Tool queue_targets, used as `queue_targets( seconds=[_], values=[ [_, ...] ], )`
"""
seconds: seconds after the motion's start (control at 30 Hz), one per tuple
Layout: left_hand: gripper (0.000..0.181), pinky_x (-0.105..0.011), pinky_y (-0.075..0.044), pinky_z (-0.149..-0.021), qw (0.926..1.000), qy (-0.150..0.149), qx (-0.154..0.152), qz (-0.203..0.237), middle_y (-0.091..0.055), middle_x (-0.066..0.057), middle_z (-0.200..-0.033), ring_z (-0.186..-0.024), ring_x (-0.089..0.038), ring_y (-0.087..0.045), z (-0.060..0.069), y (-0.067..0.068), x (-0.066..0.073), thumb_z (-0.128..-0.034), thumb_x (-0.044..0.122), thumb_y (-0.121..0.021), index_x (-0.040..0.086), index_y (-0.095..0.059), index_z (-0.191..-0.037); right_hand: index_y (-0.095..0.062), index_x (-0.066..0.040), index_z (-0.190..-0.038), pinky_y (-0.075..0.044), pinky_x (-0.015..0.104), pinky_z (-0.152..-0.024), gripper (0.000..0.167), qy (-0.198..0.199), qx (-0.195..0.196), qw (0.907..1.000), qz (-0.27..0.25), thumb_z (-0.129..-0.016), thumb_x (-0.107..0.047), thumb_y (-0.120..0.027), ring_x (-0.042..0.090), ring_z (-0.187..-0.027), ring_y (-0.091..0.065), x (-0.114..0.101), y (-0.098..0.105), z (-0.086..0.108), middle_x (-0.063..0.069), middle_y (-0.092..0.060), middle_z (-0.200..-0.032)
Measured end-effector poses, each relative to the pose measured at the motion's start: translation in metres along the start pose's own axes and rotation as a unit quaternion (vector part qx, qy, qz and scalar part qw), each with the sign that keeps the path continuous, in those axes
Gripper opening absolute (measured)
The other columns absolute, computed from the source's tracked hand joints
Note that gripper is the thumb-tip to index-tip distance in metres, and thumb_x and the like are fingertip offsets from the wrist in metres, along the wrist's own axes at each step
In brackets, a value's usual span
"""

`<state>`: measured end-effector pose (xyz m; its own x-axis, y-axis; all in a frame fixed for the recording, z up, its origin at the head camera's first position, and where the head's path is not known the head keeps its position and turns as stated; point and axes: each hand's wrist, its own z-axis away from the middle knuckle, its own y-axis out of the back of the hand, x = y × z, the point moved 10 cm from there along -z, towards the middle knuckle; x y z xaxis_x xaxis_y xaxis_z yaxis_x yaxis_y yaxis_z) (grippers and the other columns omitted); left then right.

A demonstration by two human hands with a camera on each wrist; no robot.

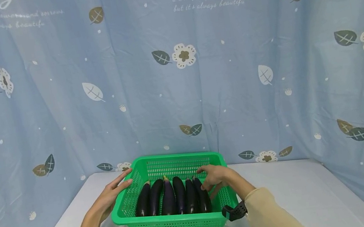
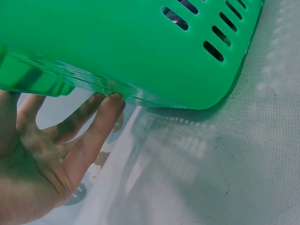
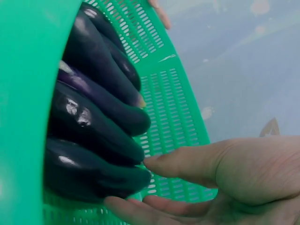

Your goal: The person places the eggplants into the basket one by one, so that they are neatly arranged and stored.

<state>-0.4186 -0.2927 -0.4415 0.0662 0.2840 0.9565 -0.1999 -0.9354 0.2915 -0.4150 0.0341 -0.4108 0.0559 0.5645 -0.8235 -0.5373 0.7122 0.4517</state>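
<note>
Several dark purple eggplants (image 1: 169, 201) lie side by side in a green plastic basket (image 1: 180, 221) in the head view. My left hand (image 1: 110, 195) is at the basket's left end, its extended fingertips touching the outside near the rim. The left wrist view has those fingers (image 2: 96, 133) against the outer wall. Inside the basket, my right hand (image 1: 216, 176) reaches over the rightmost eggplant (image 3: 89, 171) with spread fingers. The right wrist view shows its thumb (image 3: 187, 164) by one side of that eggplant's end and a fingertip by the other; firm contact is unclear.
The basket stands on a white table (image 1: 274, 202). Close behind hangs a blue curtain (image 1: 222, 94) printed with leaves and flowers, which also closes off both sides. The basket's raised rim and slotted walls surround the eggplants.
</note>
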Motion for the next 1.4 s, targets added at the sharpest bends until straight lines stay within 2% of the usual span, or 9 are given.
queue_targets(
  seconds=[0.23,0.33,0.53,0.67,0.77,0.9,1.1,1.27,1.4],
  values=[
    [0.065,-0.079,-0.007,-0.109,1.0,0.003,0.004,-0.005,0.007,-0.002,-0.167,-0.15,-0.046,0.012,-0.001,0.0,-0.001,-0.0997,0.047,-0.052,0.036,-0.022,-0.156,-0.036,-0.006,-0.15,-0.059,0.051,-0.081,0.064,0.029,-0.022,0.9992,0.016,-0.092,-0.001,-0.064,0.035,-0.104,-0.062,-0.009,0.004,0.013,0.019,-0.061,-0.112],
    [0.064,-0.079,-0.008,-0.109,1.0,0.002,0.006,-0.008,0.007,-0.003,-0.167,-0.15,-0.046,0.011,-0.001,0.0,-0.001,-0.0997,0.047,-0.052,0.037,-0.023,-0.156,-0.037,-0.006,-0.149,-0.058,0.051,-0.084,0.062,0.055,-0.018,0.9982,0.015,-0.094,-0.006,-0.064,0.037,-0.104,-0.061,-0.015,0.008,0.016,0.02,-0.061,-0.116],
    [0.064,-0.078,-0.007,-0.11,0.9999,-0.01,0.005,-0.008,0.007,-0.006,-0.167,-0.15,-0.046,0.012,0.0,-0.002,0.003,-0.1004,0.045,-0.052,0.036,-0.023,-0.156,-0.04,-0.003,-0.147,-0.06,0.046,-0.083,0.058,0.115,0.022,0.9931,0.003,-0.096,-0.016,-0.064,0.039,-0.111,-0.063,-0.018,0.026,0.024,0.026,-0.054,-0.126],
    [0.064,-0.078,-0.007,-0.109,0.9998,-0.017,0.004,-0.011,0.005,-0.008,-0.167,-0.15,-0.047,0.011,0.0,-0.004,0.005,-0.101,0.043,-0.051,0.032,-0.023,-0.157,-0.044,-0.002,-0.144,-0.061,0.044,-0.078,0.055,0.15,0.054,0.9871,0.013,-0.097,-0.021,-0.064,0.027,-0.098,-0.068,-0.015,0.04,0.033,0.027,-0.054,-0.127],
    [0.064,-0.078,-0.009,-0.109,0.9997,-0.018,0.008,-0.017,0.004,-0.008,-0.167,-0.15,-0.047,0.009,0.0,-0.004,0.005,-0.1007,0.043,-0.052,0.032,-0.024,-0.157,-0.047,-0.003,-0.142,-0.06,0.041,-0.069,0.052,0.174,0.076,0.9812,0.036,-0.097,-0.025,-0.063,0.019,-0.087,-0.067,-0.013,0.049,0.041,0.026,-0.057,-0.124],
    [0.063,-0.077,-0.012,-0.11,0.9996,-0.011,0.014,-0.02,0.003,-0.006,-0.167,-0.15,-0.048,0.005,0.001,0.0,0.002,-0.0999,0.046,-0.052,0.035,-0.025,-0.156,-0.05,-0.004,-0.138,-0.054,0.034,-0.057,0.048,0.202,0.111,0.97,0.077,-0.098,-0.028,-0.061,0.022,-0.079,-0.064,-0.011,0.06,0.053,0.025,-0.06,-0.121],
    [0.063,-0.076,-0.013,-0.111,0.9996,-0.011,0.015,-0.021,-0.001,-0.006,-0.167,-0.15,-0.048,-0.003,0.001,0.0,0.003,-0.1002,0.046,-0.051,0.033,-0.026,-0.156,-0.055,-0.01,-0.134,-0.052,0.033,-0.053,0.045,0.2,0.198,0.9503,0.133,-0.096,-0.032,-0.064,0.022,-0.085,-0.066,0.009,0.079,0.072,0.019,-0.063,-0.118],
    [0.062,-0.076,-0.01,-0.112,0.9998,-0.015,0.011,-0.01,0.0,-0.007,-0.167,-0.151,-0.047,0.0,-0.002,-0.006,0.006,-0.1006,0.044,-0.051,0.032,-0.026,-0.156,-0.056,-0.011,-0.135,-0.052,0.029,-0.053,0.047,0.186,0.229,0.9449,0.142,-0.095,-0.036,-0.064,0.022,-0.087,-0.066,0.029,0.089,0.081,0.018,-0.063,-0.119],
    [0.064,-0.074,-0.01,-0.113,0.9998,-0.019,0.009,-0.005,-0.001,-0.008,-0.167,-0.151,-0.047,-0.004,-0.006,-0.013,0.008,-0.1001,0.044,-0.053,0.029,-0.027,-0.156,-0.057,-0.016,-0.134,-0.052,0.028,-0.054,0.046,0.17,0.251,0.9419,0.145,-0.094,-0.038,-0.064,0.02,-0.087,-0.064,0.043,0.098,0.089,0.016,-0.063,-0.12]
  ],
)
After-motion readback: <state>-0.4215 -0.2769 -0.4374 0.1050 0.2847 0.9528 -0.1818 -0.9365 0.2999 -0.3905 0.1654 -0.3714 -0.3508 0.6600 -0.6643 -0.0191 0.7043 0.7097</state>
